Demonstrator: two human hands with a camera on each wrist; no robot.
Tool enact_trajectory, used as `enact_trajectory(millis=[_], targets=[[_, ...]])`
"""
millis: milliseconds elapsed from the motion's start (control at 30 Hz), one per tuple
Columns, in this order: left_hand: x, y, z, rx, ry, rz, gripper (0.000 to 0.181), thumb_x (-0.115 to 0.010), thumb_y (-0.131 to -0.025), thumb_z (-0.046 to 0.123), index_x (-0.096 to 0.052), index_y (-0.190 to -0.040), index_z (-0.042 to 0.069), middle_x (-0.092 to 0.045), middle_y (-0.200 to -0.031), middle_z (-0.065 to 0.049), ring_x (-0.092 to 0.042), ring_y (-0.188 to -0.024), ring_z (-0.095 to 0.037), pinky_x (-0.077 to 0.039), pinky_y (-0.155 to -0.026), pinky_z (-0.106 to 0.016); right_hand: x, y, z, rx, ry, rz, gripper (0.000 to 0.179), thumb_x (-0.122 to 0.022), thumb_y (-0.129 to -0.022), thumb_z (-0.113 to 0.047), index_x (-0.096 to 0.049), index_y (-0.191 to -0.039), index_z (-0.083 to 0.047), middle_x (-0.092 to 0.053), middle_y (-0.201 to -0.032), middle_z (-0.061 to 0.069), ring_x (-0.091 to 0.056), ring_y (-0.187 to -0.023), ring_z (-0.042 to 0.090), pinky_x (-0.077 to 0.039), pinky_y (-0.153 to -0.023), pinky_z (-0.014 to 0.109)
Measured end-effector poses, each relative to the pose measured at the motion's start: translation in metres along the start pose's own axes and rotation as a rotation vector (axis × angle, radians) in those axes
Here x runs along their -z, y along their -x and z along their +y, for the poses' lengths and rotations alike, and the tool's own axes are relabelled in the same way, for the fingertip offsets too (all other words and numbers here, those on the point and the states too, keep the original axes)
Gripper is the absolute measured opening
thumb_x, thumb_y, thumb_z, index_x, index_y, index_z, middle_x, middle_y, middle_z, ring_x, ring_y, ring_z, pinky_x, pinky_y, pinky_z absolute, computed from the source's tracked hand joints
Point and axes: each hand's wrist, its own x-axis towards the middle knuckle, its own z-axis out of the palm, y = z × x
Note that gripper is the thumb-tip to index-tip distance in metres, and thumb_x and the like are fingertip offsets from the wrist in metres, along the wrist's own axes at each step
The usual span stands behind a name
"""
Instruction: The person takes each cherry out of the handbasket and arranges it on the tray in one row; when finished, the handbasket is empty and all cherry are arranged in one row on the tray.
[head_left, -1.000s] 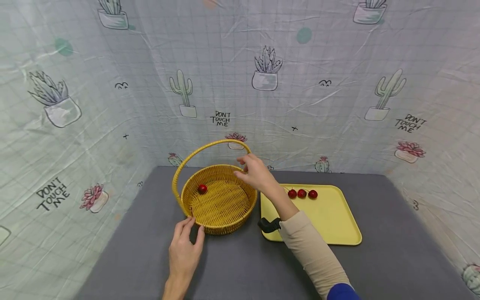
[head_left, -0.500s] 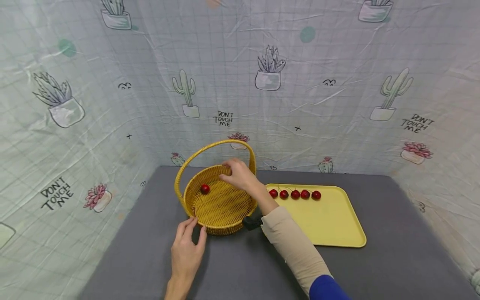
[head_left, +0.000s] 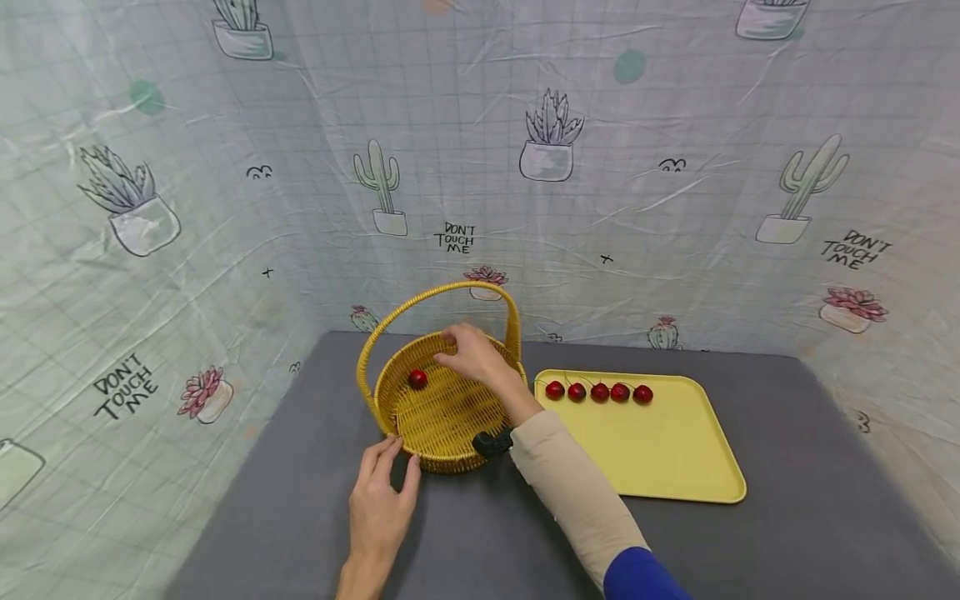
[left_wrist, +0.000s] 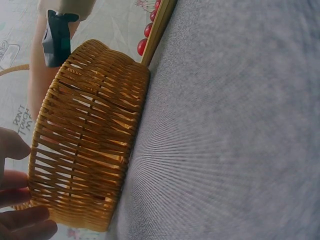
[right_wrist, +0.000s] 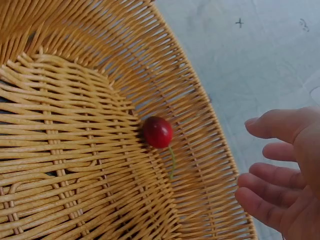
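Note:
A yellow woven basket [head_left: 442, 408] with a tall arched handle [head_left: 442, 287] stands on the table. Inside, against its left wall, lies one red cherry [head_left: 417, 379]; its green stem shows in the right wrist view, where the cherry [right_wrist: 157, 132] rests at the foot of the wall. My left hand [head_left: 382, 500] touches the basket's front left rim with extended fingers [left_wrist: 20, 187]. Over the basket, under the handle, hovers my right hand [head_left: 476, 358]. In the right wrist view its fingers [right_wrist: 267, 195] are loosely bent with nothing between them, apart from the cherry.
To the right of the basket is a yellow tray [head_left: 675, 450], with several stemmed cherries [head_left: 599, 392] in a row along its far side. The grey table [head_left: 480, 542] meets a cactus-print curtain [head_left: 585, 217] at the back. A black wrist camera [head_left: 491, 444] overlaps the basket's front right rim.
My right hand has moved left from the basket's right rim to over its inside, and more cherries on the tray show. The left hand stays at the rim. The view has shifted slightly.

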Motion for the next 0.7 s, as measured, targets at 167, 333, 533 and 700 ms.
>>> enact_trajectory(millis=[167, 333, 533, 700], targets=[[0.000, 0.001, -0.001, 0.004, -0.007, -0.009, 0.035, -0.082, -0.082, 0.008, -0.072, -0.112, -0.006, -0.066, -0.112, -0.016, -0.071, -0.101, -0.032, -0.060, -0.077, -0.041, -0.008, -0.007, -0.001, -0.023, 0.014, -0.020, 0.047, -0.066, -0.097, -0.029, -0.058, -0.137, -0.004, -0.059, -0.133, 0.015, -0.059, -0.120, 0.028, -0.054, -0.098, 0.045], [0.000, 0.001, 0.001, 0.012, -0.010, -0.018, 0.035, -0.082, -0.082, 0.009, -0.072, -0.113, -0.006, -0.066, -0.112, -0.016, -0.070, -0.100, -0.033, -0.061, -0.076, -0.042, -0.014, -0.015, 0.001, -0.045, 0.044, -0.047, 0.045, -0.066, -0.098, -0.029, -0.059, -0.137, -0.006, -0.059, -0.132, 0.012, -0.059, -0.121, 0.026, -0.054, -0.099, 0.043], [0.000, -0.001, 0.000, 0.003, -0.008, -0.015, 0.035, -0.082, -0.082, 0.009, -0.072, -0.113, -0.006, -0.066, -0.112, -0.016, -0.071, -0.099, -0.032, -0.062, -0.075, -0.042, -0.023, -0.025, 0.001, -0.036, 0.057, -0.098, 0.045, -0.067, -0.097, -0.024, -0.059, -0.137, -0.005, -0.060, -0.135, 0.013, -0.060, -0.123, 0.027, -0.054, -0.100, 0.042], [0.000, -0.001, -0.001, 0.012, -0.001, -0.024, 0.035, -0.081, -0.083, 0.009, -0.072, -0.113, -0.006, -0.066, -0.113, -0.015, -0.071, -0.100, -0.031, -0.061, -0.076, -0.042, -0.033, -0.031, 0.001, -0.047, 0.044, -0.154, 0.049, -0.070, -0.096, -0.020, -0.057, -0.139, -0.002, -0.060, -0.138, 0.015, -0.059, -0.126, 0.029, -0.053, -0.102, 0.043]])
